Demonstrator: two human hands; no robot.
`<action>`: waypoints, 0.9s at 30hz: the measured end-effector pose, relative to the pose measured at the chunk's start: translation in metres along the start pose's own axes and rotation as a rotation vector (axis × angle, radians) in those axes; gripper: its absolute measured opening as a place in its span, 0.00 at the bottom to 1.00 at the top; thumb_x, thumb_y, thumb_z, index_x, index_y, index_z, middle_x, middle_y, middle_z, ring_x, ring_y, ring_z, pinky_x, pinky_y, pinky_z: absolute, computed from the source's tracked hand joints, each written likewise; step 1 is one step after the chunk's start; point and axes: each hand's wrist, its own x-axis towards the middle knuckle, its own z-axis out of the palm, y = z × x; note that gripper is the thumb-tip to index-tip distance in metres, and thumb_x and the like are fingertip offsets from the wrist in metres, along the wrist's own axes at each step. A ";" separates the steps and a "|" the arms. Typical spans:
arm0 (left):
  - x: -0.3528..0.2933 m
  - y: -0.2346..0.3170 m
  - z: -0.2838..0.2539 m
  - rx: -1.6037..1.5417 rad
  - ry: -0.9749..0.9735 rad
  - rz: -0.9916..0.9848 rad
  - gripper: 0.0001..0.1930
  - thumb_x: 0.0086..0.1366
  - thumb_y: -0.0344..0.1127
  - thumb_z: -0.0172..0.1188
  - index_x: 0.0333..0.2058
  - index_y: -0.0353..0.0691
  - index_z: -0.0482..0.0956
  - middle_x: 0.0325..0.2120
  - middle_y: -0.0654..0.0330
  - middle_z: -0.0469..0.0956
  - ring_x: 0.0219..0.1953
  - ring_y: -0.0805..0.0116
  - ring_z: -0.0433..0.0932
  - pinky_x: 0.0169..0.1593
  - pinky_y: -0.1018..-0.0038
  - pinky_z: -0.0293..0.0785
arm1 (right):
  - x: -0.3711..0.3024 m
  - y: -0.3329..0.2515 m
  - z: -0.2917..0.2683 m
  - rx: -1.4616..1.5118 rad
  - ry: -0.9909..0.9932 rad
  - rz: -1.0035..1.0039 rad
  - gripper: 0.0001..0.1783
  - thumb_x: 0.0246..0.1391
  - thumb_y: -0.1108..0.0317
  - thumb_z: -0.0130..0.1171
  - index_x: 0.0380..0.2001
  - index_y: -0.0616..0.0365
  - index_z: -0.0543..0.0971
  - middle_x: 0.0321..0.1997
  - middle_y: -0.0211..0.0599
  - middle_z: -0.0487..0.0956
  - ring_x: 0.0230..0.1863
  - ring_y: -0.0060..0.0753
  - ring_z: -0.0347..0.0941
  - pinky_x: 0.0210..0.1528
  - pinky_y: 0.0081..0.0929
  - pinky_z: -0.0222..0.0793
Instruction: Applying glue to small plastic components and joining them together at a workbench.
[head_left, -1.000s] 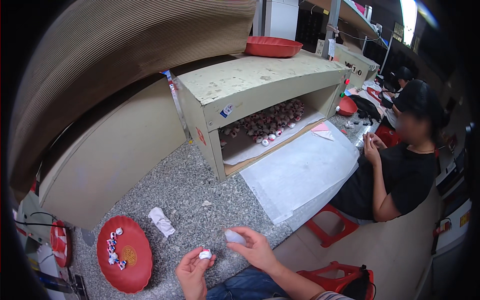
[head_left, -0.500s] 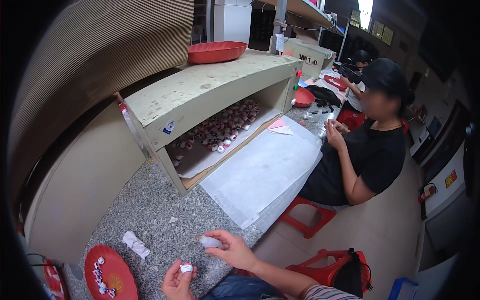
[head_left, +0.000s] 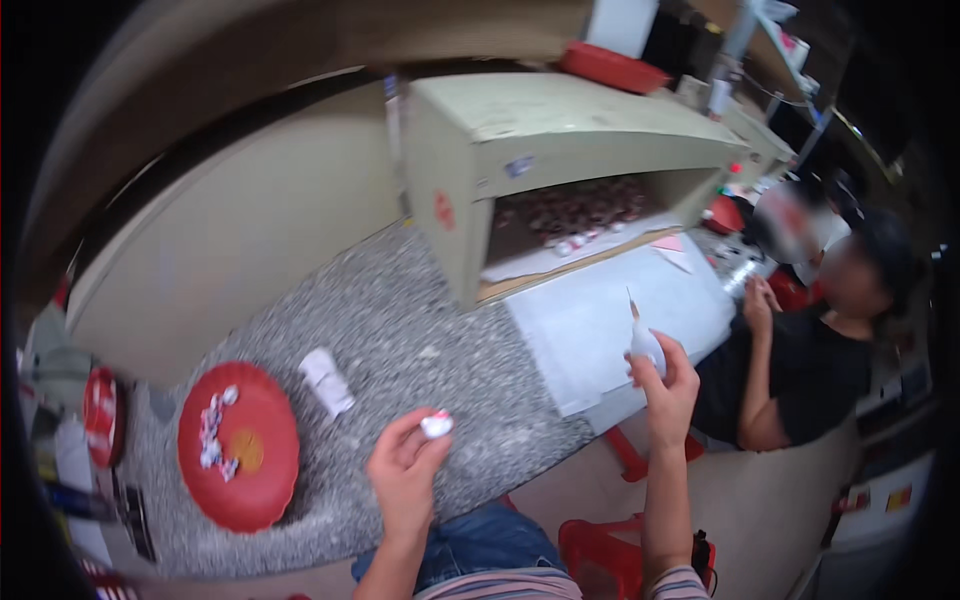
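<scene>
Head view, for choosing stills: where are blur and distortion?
Head view: the small pieces inside the cabinet smear together, probably motion blur; head view: the white piece in the left hand looks soft; head view: the cabinet's top edge bows, corners black.

Grey speckled counter [head_left: 300, 310], edge curved by lens. Pale open-fronted box [head_left: 570, 105] on it, red tray [head_left: 615, 67] resting on top. Beige panel [head_left: 250, 230] upright, left of box. White sheet [head_left: 570, 345] spread before box opening; pink paper [head_left: 667, 243] at its far edge. Crumpled white tissue [head_left: 326, 382] on bare stone. Co-worker [head_left: 820, 370] at right, black top, dark cap. Red stool [head_left: 590, 550] on floor [head_left: 765, 500]. Far items blurred.
</scene>
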 end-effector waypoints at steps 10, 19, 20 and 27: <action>-0.009 0.002 -0.017 0.130 0.038 0.227 0.17 0.51 0.13 0.54 0.42 0.27 0.69 0.41 0.51 0.70 0.42 0.67 0.74 0.43 0.77 0.74 | -0.119 -0.025 0.094 -0.002 -0.240 -0.368 0.17 0.34 0.76 0.61 0.33 0.68 0.75 0.26 0.46 0.77 0.23 0.31 0.75 0.26 0.21 0.70; -0.015 0.002 -0.024 0.107 0.063 0.265 0.18 0.51 0.12 0.53 0.42 0.28 0.67 0.40 0.49 0.71 0.42 0.64 0.74 0.41 0.75 0.75 | -0.117 -0.030 0.107 -0.029 -0.332 -0.582 0.16 0.33 0.77 0.61 0.32 0.65 0.75 0.19 0.42 0.75 0.15 0.34 0.72 0.17 0.22 0.65; -0.015 0.002 -0.025 0.107 0.063 0.265 0.18 0.51 0.12 0.53 0.42 0.28 0.67 0.40 0.49 0.71 0.42 0.64 0.74 0.41 0.75 0.75 | -0.118 -0.030 0.107 -0.035 -0.337 -0.576 0.16 0.34 0.77 0.61 0.32 0.65 0.74 0.19 0.42 0.75 0.16 0.33 0.72 0.17 0.22 0.65; -0.014 0.005 -0.026 0.121 0.061 0.284 0.17 0.50 0.12 0.53 0.41 0.28 0.67 0.40 0.51 0.70 0.43 0.63 0.74 0.42 0.75 0.75 | -0.117 -0.031 0.109 -0.039 -0.341 -0.579 0.16 0.34 0.78 0.60 0.32 0.65 0.74 0.19 0.41 0.75 0.15 0.33 0.72 0.17 0.21 0.65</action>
